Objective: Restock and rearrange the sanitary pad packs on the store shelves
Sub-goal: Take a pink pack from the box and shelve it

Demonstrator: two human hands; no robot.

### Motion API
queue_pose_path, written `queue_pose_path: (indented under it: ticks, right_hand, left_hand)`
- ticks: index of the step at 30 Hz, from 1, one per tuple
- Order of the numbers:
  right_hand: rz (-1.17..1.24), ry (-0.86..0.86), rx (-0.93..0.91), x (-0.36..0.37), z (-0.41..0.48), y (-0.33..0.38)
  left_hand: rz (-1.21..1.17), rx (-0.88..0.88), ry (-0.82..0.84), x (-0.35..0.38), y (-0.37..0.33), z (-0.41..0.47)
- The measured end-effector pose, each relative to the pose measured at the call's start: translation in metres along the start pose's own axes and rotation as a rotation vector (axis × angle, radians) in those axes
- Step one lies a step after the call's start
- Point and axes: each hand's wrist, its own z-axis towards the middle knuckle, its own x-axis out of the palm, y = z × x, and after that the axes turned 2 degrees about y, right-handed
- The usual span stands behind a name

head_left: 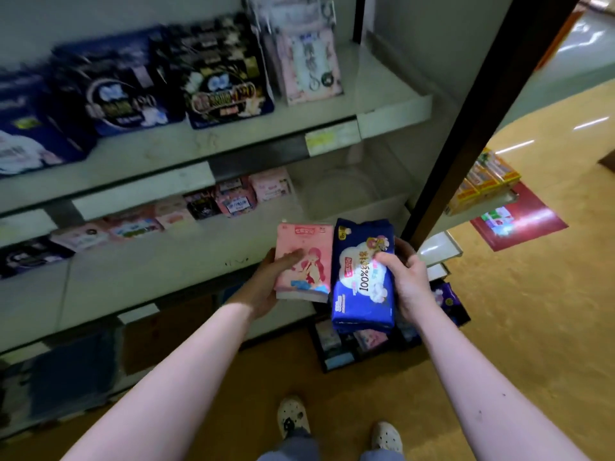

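standing in white shoes (293,415) on the yellow floor. gripping a pink pack (304,261) with the left hand (266,287) and a blue pack (362,277) with the right hand (407,281), side by side, in front of the middle shelf (166,261). farther up, dark packs (219,78) in a row on the upper shelf (233,138).

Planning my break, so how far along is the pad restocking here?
Done: dark packs line the top shelf, pink packs the middle shelf. In hand: the left hand holds a pink pack, the right hand a blue pack. Left: room at both shelves' right ends, packs in the floor crate.
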Motion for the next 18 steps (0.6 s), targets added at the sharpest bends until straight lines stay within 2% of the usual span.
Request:
queue_pose_path:
  ticks: [7, 11, 18]
  right_hand:
    - [0.118, 0.116, -0.104, 0.047, -0.012, 0.046]
    - [0.183, 0.215, -0.129, 0.059, -0.017, 0.068]
    - [0.197, 0.296, -0.154, 0.068, -0.022, 0.087]
  left_hand:
    - [-0.029, 0.188, 0.028, -0.005, -0.053, -0.031]
    - [-0.091, 0.21, 0.03, -0.001, -0.065, -0.05]
    - [-0.184, 0.398, -0.277, 0.013, -0.062, -0.083]
